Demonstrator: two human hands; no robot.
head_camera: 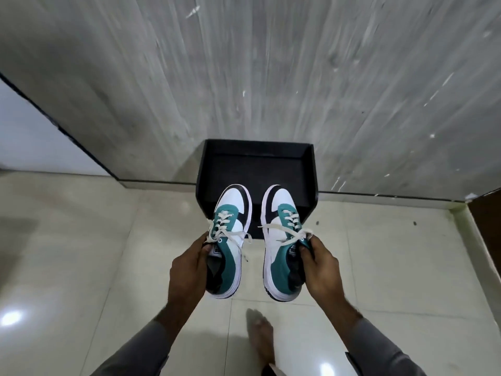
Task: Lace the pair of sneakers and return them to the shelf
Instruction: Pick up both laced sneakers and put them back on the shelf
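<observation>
Left hand (189, 270): fingers gripping the left sneaker (230, 240) at its collar.
Right hand (321, 270): fingers gripping the right sneaker (282, 237).
Sneakers: toes pointing away toward the black shelf (257, 158).

Left sneaker (227, 241) and right sneaker (282, 240): smooth leather-like panels in white, teal, black, low sheen; white rubbery sole edges. Laces (283, 231): flat woven cloth, off-white, matt. Shelf (256, 161): black, matt, flat board-like walls, material unclear. Floor tiles (81, 240): pale, polished, glossy, with lamp reflections. Wall (244, 77): grey, streaked stone-like or laminate finish, blurred. Sleeves (385, 346): grey cloth, matt.
</observation>
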